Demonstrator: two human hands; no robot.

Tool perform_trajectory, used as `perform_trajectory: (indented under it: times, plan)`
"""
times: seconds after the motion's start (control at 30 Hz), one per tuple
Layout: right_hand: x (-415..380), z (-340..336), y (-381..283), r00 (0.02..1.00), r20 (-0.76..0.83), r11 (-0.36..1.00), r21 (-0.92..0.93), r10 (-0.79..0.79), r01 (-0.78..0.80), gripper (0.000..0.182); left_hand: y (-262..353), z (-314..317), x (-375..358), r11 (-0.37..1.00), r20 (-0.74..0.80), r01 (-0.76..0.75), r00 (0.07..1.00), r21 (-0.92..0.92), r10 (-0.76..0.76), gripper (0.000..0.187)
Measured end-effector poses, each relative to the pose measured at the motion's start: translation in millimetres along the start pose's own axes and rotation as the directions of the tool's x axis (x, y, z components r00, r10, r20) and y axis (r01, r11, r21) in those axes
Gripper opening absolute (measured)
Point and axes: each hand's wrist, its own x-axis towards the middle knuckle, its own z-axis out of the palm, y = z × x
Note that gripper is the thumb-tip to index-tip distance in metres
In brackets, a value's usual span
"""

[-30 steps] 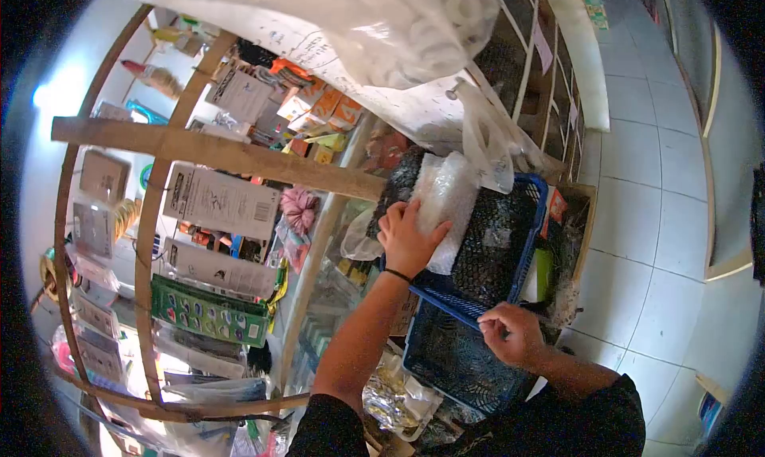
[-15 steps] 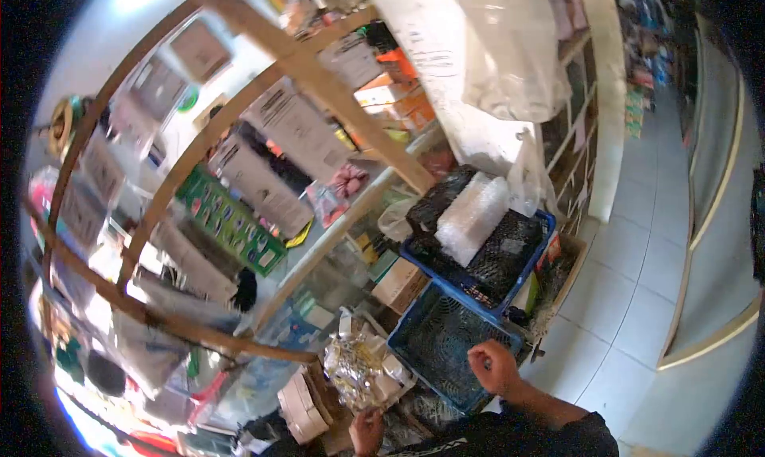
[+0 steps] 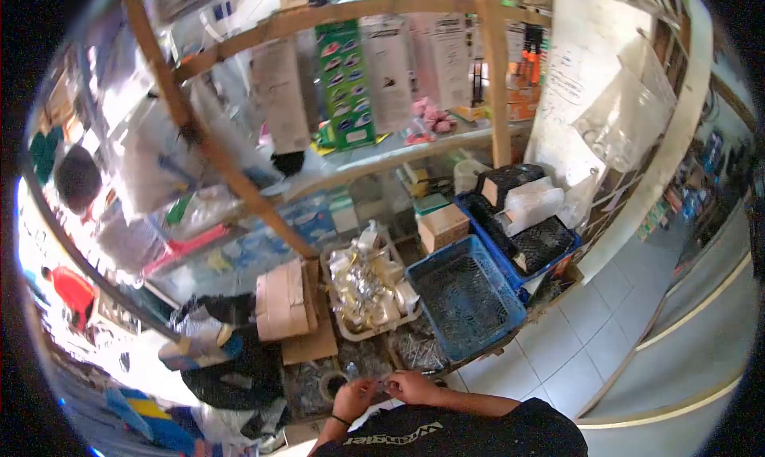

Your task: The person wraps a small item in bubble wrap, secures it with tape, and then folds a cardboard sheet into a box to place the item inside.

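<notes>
My left hand (image 3: 353, 400), with a dark band at the wrist, and my right hand (image 3: 412, 388) are close together in front of my chest. Both have their fingers pinched; whatever lies between them is too small to make out. Beside the left hand is a ring like a tape roll (image 3: 331, 385). Just beyond the hands sits a pale tray (image 3: 325, 278) heaped with shiny gold and clear wrapped pieces (image 3: 358, 286). To its right stands a blue plastic basket (image 3: 496, 341).
Behind the blue basket, a second blue crate (image 3: 522, 280) holds bubble-wrapped and black items. Cardboard pieces (image 3: 279, 299) lie left of the tray. A wooden frame (image 3: 231, 178) crosses before a glass counter. A person in red (image 3: 73, 288) is far left.
My right hand has moved left from over the blue basket and now meets my left hand. The view has turned left and levelled, bringing the cardboard and black bags into sight.
</notes>
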Motion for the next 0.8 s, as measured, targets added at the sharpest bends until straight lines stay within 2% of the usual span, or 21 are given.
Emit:
perform_trajectory:
  times: [0.03, 0.07, 0.1, 0.13, 0.17, 0.2, 0.23, 0.27, 0.3, 0.37, 0.4, 0.47, 0.57, 0.67, 0.73, 0.8]
  plan:
    - [-5.3, 5.5, -2.0, 0.998, 0.058, 0.999, 0.029, 0.037, -0.039, 0.024, -1.9, -3.7, -7.0, 0.998, -0.038, 0.06, 0.997, -0.024, -0.061, 0.019]
    - [-9.1, 10.8, -1.8, 0.964, 0.175, 0.979, -0.024, 0.202, -0.201, 0.026, -1.8, -8.9, -17.0, 0.992, -0.06, 0.127, 0.99, -0.027, -0.128, 0.019]
    - [-12.0, 17.8, 7.5, 0.976, 0.135, 0.985, -0.02, 0.173, -0.172, 0.026, 10.0, -22.5, -21.4, 0.98, -0.08, 0.198, 0.976, -0.034, -0.201, 0.02]
    - [-15.3, 26.5, 21.9, 0.984, 0.105, 0.989, -0.014, 0.146, -0.146, 0.026, -2.5, -22.1, -28.0, 0.989, -0.137, 0.146, 0.98, 0.026, -0.141, 0.02]
    - [-25.2, 39.7, 34.5, 0.989, 0.083, 0.992, -0.002, 0.126, -0.126, 0.026, -26.3, -11.5, -38.6, 0.994, -0.263, 0.097, 0.961, 0.049, -0.081, 0.02]
    - [-30.8, 45.0, 33.2, 0.979, 0.055, 0.979, -0.078, 0.194, -0.19, 0.026, -23.0, -18.6, -44.9, 0.987, -0.206, 0.16, 0.966, 0.001, -0.157, 0.02]
    - [-31.2, 45.6, 30.0, 0.965, 0.031, 0.955, -0.156, 0.261, -0.254, 0.027, -17.5, -22.5, -53.0, 0.975, -0.221, 0.219, 0.95, -0.039, -0.222, 0.021]
    - [-35.2, 49.7, 30.5, 0.973, -0.017, 0.967, -0.108, 0.229, -0.229, 0.027, -15.0, -25.3, -60.1, 0.959, -0.236, 0.272, 0.93, -0.078, -0.283, 0.022]
    - [-35.2, 53.6, 35.6, 0.978, -0.077, 0.978, -0.063, 0.195, -0.2, 0.026, -16.7, -26.4, -67.6, 0.962, -0.233, 0.265, 0.933, -0.068, -0.274, 0.021]
    - [-35.3, 66.3, 63.9, 0.941, 0.066, 0.928, -0.199, 0.333, -0.315, 0.027, -26.9, -22.5, -84.0, 0.964, -0.223, 0.251, 0.938, -0.091, -0.266, 0.02]
    - [-37.4, 71.4, 60.7, 0.952, -0.017, 0.923, -0.241, 0.305, -0.3, 0.027, -21.9, -30.7, -91.2, 0.953, -0.189, 0.261, 0.939, -0.152, -0.287, 0.021]
    - [-34.2, 75.8, 47.7, 0.958, -0.205, 0.909, -0.326, 0.199, -0.259, 0.026, -36.7, -26.1, -105.4, 0.962, -0.207, 0.232, 0.943, -0.146, -0.259, 0.021]
    - [-37.0, 93.2, 57.9, 0.95, -0.307, 0.865, -0.491, -0.056, -0.108, 0.026, -52.8, -19.8, -126.8, 0.96, -0.232, 0.247, 0.934, -0.133, -0.273, 0.022]
    - [-32.3, 89.4, 43.2, 0.964, -0.264, 0.86, -0.5, -0.036, -0.105, 0.025, -66.0, -16.6, -138.8, 0.939, -0.237, 0.287, 0.915, -0.188, -0.327, 0.024]
    - [-23.6, 80.2, 39.9, 0.978, -0.154, 0.895, -0.404, 0.141, -0.192, 0.026, -70.1, -20.6, -147.1, 0.907, -0.214, 0.33, 0.897, -0.26, -0.388, 0.025]
    - [-11.7, 75.2, 28.3, 0.96, -0.002, 0.898, -0.353, 0.28, -0.263, 0.027, -80.6, -14.6, -154.4, 0.902, -0.298, 0.347, 0.86, -0.256, -0.415, 0.023]
